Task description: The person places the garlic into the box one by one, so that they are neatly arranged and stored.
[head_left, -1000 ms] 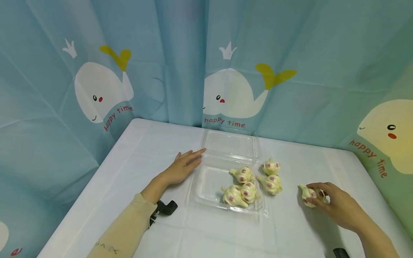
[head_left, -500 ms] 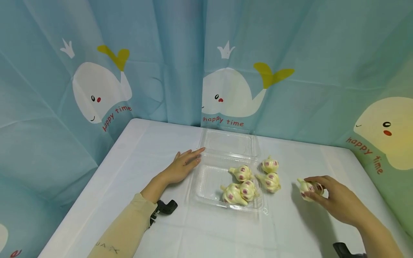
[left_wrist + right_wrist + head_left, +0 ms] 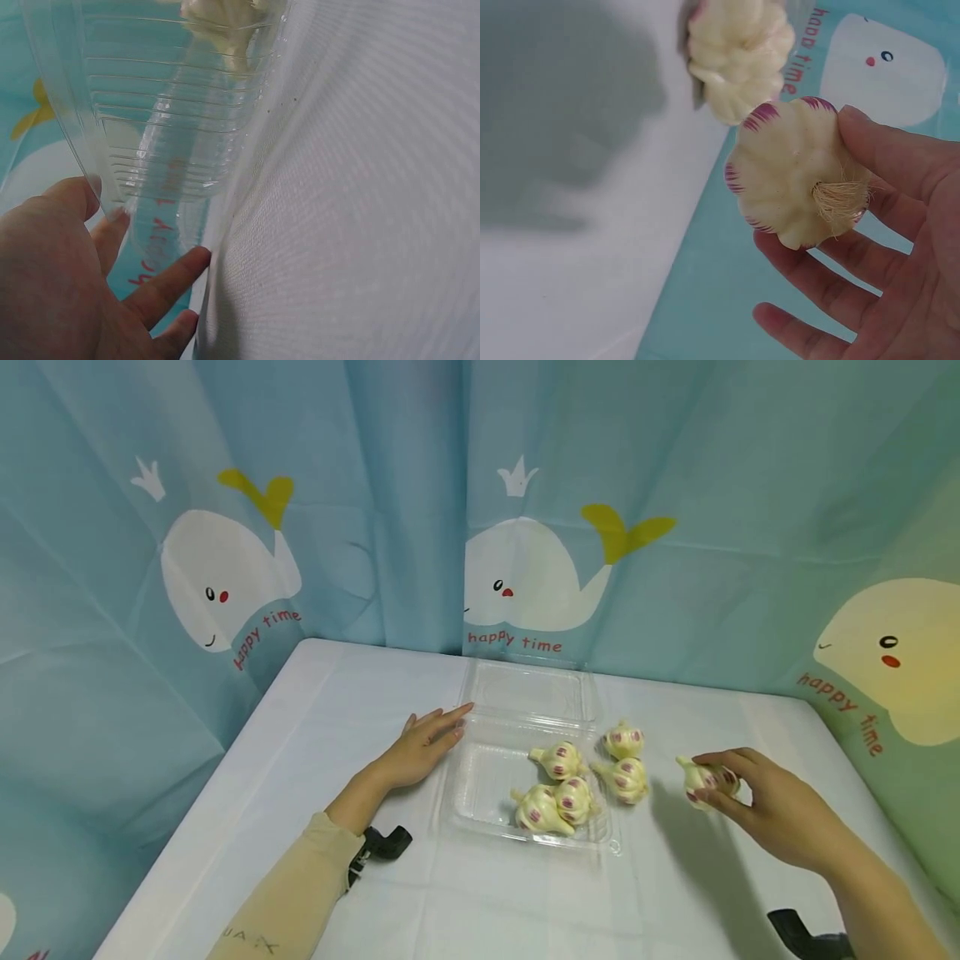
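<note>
My right hand (image 3: 772, 806) pinches a garlic bulb (image 3: 791, 176), cream with purple streaks, between thumb and fingers. In the head view it hangs above the table, casting a shadow. The bulb's root tuft faces the wrist camera. My left hand (image 3: 420, 747) lies with fingers extended at the left edge of an opened clear plastic box (image 3: 480, 785). In the left wrist view its thumb and a fingertip touch the box's corner. Inside the box, at the right, sit three garlic bulbs (image 3: 540, 810). Two more garlic bulbs (image 3: 626, 779) lie on the table just right of it.
The box's hinged lid (image 3: 528, 693) lies folded back toward the curtain. A white cloth covers the table (image 3: 525, 902). Blue curtain (image 3: 405, 527) with whale prints rises behind and at the sides. A black wrist mount (image 3: 386, 843) sticks out near the left wrist.
My right hand has lifted the garlic bulb off the table and carried it leftward and slightly away from me, nearer the box. My left hand keeps its place at the box.
</note>
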`<state>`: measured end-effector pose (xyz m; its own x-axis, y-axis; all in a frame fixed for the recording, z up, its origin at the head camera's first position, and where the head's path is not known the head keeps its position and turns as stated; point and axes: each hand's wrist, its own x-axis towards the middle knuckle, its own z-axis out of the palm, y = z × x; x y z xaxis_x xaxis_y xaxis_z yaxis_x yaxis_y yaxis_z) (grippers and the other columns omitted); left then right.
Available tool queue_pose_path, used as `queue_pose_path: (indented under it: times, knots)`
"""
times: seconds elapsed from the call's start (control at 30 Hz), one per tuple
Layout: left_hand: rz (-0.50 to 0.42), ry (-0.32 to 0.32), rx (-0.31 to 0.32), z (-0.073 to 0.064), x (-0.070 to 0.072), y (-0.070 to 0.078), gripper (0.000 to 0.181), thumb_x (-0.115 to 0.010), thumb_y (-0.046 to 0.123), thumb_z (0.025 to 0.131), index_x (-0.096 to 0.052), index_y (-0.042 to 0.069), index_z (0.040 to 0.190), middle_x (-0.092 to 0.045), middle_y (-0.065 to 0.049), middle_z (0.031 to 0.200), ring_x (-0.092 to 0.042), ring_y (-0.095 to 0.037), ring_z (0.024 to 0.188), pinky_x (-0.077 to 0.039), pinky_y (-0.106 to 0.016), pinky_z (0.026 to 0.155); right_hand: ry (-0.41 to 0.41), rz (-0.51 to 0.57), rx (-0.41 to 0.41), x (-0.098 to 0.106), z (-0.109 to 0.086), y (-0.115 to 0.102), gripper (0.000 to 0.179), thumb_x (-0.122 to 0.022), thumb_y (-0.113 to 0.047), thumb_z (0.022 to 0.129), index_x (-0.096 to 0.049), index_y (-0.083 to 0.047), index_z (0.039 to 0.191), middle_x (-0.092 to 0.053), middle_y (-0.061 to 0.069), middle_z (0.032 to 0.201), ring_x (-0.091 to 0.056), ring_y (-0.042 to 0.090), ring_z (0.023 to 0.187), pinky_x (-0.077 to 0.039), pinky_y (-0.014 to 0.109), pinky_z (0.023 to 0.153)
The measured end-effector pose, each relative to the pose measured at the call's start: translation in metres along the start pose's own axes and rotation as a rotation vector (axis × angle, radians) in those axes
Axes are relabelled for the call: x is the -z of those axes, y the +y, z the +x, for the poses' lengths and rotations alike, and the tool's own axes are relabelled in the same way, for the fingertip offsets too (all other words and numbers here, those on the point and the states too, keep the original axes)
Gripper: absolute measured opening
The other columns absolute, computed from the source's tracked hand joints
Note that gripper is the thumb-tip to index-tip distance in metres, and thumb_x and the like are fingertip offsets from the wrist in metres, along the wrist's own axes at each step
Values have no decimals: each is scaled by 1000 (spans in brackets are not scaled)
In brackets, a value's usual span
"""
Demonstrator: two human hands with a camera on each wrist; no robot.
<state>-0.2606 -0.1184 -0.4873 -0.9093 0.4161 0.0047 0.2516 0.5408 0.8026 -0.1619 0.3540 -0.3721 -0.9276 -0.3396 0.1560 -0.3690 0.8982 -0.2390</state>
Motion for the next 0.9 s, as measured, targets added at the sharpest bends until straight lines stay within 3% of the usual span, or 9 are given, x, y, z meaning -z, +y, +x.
queue_pose_path:
  times: [0.47, 0.63, 0.9]
  knots:
    - [-3, 2, 11, 0, -1, 0, 50, -37, 61, 108, -33, 54, 157, -41, 8, 165, -18, -28, 162, 10, -55, 130, 17, -44, 41, 9, 11, -13, 38, -79, -26, 94, -66, -21, 130, -65, -3, 108, -48, -5, 74, -37, 24, 57]
    - [0, 1, 10, -1, -1, 0, 50, -36, 63, 107, -32, 55, 157, -41, 9, 165, -18, -26, 162, 10, -55, 130, 12, -61, 60, 10, 19, -21, 39, -79, -28, 93, -67, -22, 130, -66, -5, 109, -56, -2, 81, -45, 27, 60]
    - [4, -1, 3, 1, -1, -1, 49, -37, 61, 108, -32, 55, 157, -40, 8, 165, -18, -26, 162, 10, -55, 130, 3, -48, 99, 11, 28, -34, 37, -79, -29, 94, -68, -23, 129, -67, -5, 111, -62, 6, 85, -48, 28, 62]
